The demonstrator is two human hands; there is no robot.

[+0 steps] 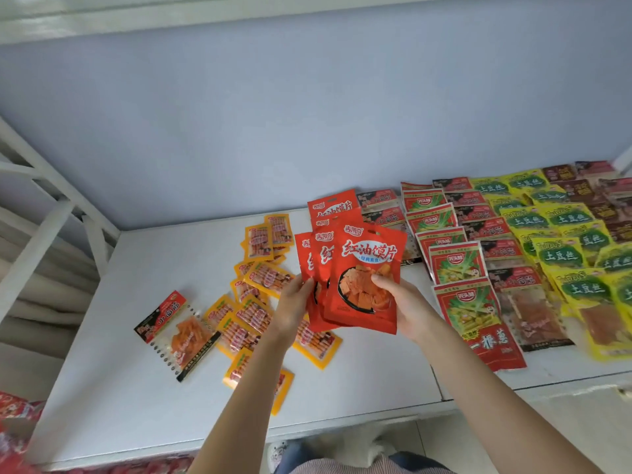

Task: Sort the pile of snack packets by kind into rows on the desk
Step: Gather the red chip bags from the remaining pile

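Above the middle of the white desk [136, 388], I hold up a fanned stack of orange-red snack packets [366, 268]. My left hand [294, 302] grips the stack's left edge. My right hand [403, 306] holds the front packet, thumb on its face. Two more packets of that kind [330, 205] lie behind the stack. A loose pile of small yellow packets [253, 302] spreads left of my hands. Rows lie to the right: red packets with green leek pictures [458, 265], dark red clear-window packets [513, 278], yellow-green packets [574, 258] and brown packets [581, 189].
One dark red clear-window packet [178, 333] lies alone at the desk's left. White bed-frame bars [44, 206] stand at the left, a pale blue wall behind. More red packets [17, 408] show at the lower left edge, off the desk.
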